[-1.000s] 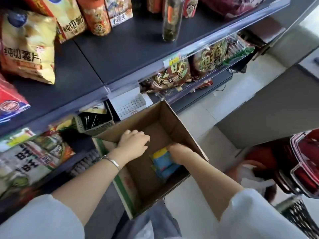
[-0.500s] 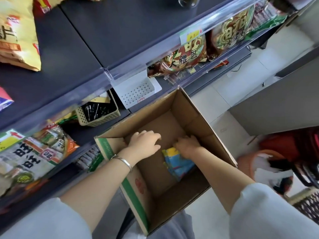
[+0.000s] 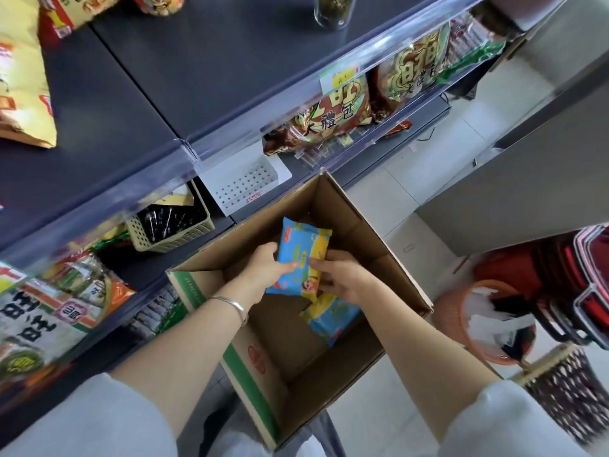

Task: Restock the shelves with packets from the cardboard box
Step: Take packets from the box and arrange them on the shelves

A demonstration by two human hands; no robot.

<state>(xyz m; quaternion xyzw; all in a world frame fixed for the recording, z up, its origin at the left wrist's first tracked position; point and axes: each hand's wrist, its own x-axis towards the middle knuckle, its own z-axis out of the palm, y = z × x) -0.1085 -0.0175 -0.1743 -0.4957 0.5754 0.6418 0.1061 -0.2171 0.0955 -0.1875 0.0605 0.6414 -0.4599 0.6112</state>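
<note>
One pkt (image 3: 301,255) — L hand (image 3: 263,272) + R hand (image 3: 342,275) grip.

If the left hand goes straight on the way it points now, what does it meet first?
Probably the far inner wall of the cardboard box, beyond the blue-and-yellow packet the left hand holds; depth unclear.

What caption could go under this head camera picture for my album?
Left hand and right hand hold a blue-yellow packet over the cardboard box by the shelves.
</note>
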